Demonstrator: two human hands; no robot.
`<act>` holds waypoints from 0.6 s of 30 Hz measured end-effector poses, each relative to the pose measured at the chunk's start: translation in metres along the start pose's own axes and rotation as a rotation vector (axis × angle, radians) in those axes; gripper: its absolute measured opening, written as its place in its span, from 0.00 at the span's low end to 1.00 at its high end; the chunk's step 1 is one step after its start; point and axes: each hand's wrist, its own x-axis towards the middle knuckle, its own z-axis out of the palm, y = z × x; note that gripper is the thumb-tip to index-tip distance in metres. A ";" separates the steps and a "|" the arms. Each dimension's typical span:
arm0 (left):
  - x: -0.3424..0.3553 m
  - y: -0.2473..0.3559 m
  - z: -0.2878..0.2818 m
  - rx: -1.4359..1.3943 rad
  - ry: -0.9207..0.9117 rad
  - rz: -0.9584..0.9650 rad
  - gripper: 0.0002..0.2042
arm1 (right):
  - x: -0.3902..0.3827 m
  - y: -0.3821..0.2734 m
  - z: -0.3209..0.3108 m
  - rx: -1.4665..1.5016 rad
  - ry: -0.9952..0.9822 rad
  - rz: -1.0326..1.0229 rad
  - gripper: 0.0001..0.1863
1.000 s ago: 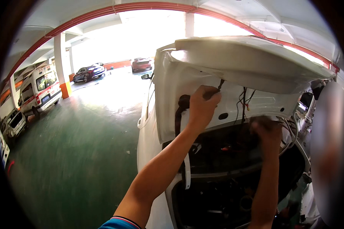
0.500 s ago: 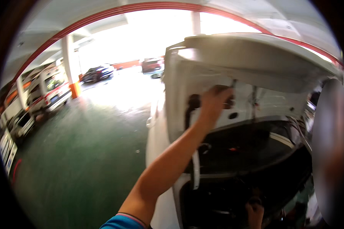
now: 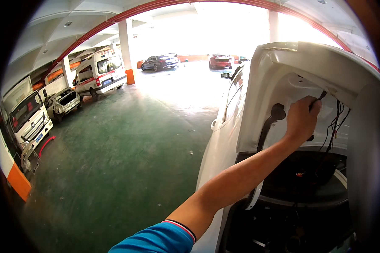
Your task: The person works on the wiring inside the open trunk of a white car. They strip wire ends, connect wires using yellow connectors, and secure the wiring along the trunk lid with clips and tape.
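My left hand [image 3: 302, 120] reaches to the underside of a raised white car trunk lid [image 3: 266, 71], its fingers closed on a short dark cable [image 3: 323, 95] that comes out of the lid. Several loose black wires [image 3: 337, 116] hang just right of the hand. A dark rounded fitting [image 3: 278, 111] with a dark strip sits left of it. Below, the trunk interior [image 3: 283, 223] is dark, its details hard to make out. I cannot see my right hand. A grey blurred patch hides the right end of the lid.
Green floor [image 3: 126, 160] stretches left of the car. A white truck [image 3: 25, 118], a damaged car [image 3: 67, 101], an ambulance [image 3: 101, 71] and a red bent part [image 3: 46, 143] line the left side. A dark sedan [image 3: 159, 63] and red car [image 3: 219, 61] stand farther back.
The view has swung left, so the car sits farther right. My left hand stays at the lid's cable. My right hand left the lid, dropped into the trunk, then out of sight.
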 end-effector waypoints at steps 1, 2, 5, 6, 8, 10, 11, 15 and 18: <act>0.001 -0.004 0.001 0.043 0.036 0.040 0.13 | 0.001 -0.001 0.000 0.001 -0.008 0.004 0.19; 0.002 -0.007 0.003 0.086 0.071 0.079 0.13 | 0.002 -0.003 0.000 0.005 -0.018 0.008 0.19; 0.001 -0.012 0.005 0.087 0.079 0.051 0.13 | 0.004 -0.002 0.000 0.005 -0.043 0.018 0.19; 0.001 -0.012 0.005 0.072 0.110 0.075 0.13 | 0.005 -0.002 0.000 0.005 -0.049 0.020 0.19; 0.005 -0.012 0.003 0.044 0.179 0.124 0.13 | 0.007 -0.001 -0.001 0.003 -0.061 0.020 0.19; 0.004 -0.008 0.005 -0.024 0.127 0.057 0.12 | 0.002 0.004 -0.001 0.013 -0.067 0.030 0.19; 0.002 -0.005 0.009 -0.065 0.092 0.020 0.12 | -0.003 0.006 0.000 0.022 -0.065 0.047 0.19; 0.007 -0.012 0.013 -0.074 0.133 0.042 0.12 | -0.008 0.024 -0.007 0.049 -0.051 0.071 0.19; 0.004 -0.010 0.009 -0.001 0.082 -0.002 0.14 | -0.008 0.024 0.000 0.078 -0.069 0.086 0.19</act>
